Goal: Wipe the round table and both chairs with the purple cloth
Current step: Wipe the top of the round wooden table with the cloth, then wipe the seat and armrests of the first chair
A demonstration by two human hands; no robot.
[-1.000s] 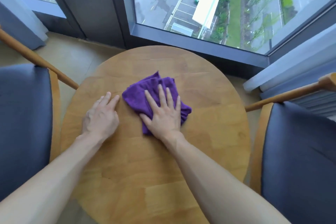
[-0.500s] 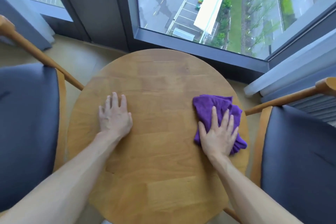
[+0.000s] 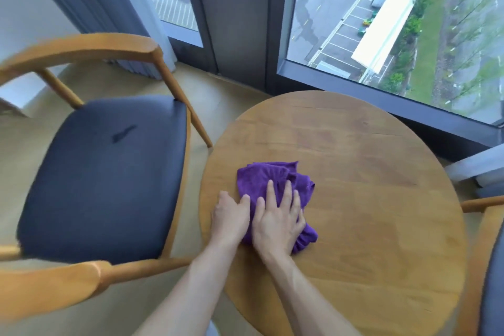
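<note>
Tall windows overlook a car park behind a round wooden tabletop. On it, near the left edge, lies the crumpled purple cloth. The right hand presses flat on the cloth, fingers spread; the left hand lies flat just beside it, fingertips touching the cloth. One chair stands left of the tabletop, another chair at the right edge.

Hidden, cropped, blurred

My right hand covers the purple cloth's near half; right chair cropped by the frame's right edge; left chair motion-blurred, its near armrest cut off.
</note>
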